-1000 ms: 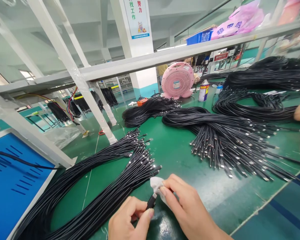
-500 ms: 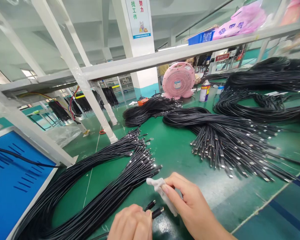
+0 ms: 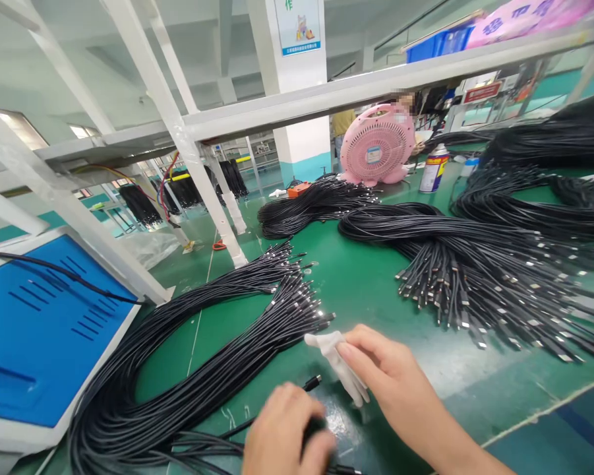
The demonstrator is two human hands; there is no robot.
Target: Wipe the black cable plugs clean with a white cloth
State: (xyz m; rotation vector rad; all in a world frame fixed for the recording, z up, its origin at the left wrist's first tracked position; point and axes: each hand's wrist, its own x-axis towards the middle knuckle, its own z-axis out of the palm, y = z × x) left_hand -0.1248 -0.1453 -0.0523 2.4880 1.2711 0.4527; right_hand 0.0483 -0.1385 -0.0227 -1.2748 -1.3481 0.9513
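Observation:
My right hand (image 3: 386,363) pinches a crumpled white cloth (image 3: 340,369) between thumb and fingers; its loose end hangs down over the green tabletop. Lower and to the left, my left hand (image 3: 287,429) is blurred, its fingers curled round a dark part of a black cable. One cable connector (image 3: 312,382) pokes out just past its knuckles. More black cables (image 3: 202,443) run in from the left toward this hand. Beyond both hands lies a curved bundle of black cables (image 3: 192,369), its metal-tipped plugs (image 3: 301,303) pointing right.
Large cable bundles (image 3: 475,264) cover the right of the green table (image 3: 366,270). Behind them stand a pink fan (image 3: 376,148) and a spray can (image 3: 434,170). A white shelf frame (image 3: 217,191) rises at left, beside a blue-panelled machine (image 3: 49,343).
My left hand has shifted right and slightly down in view, and its grip looks looser. My right hand keeps the cloth, a little farther right. The whole view has swung left.

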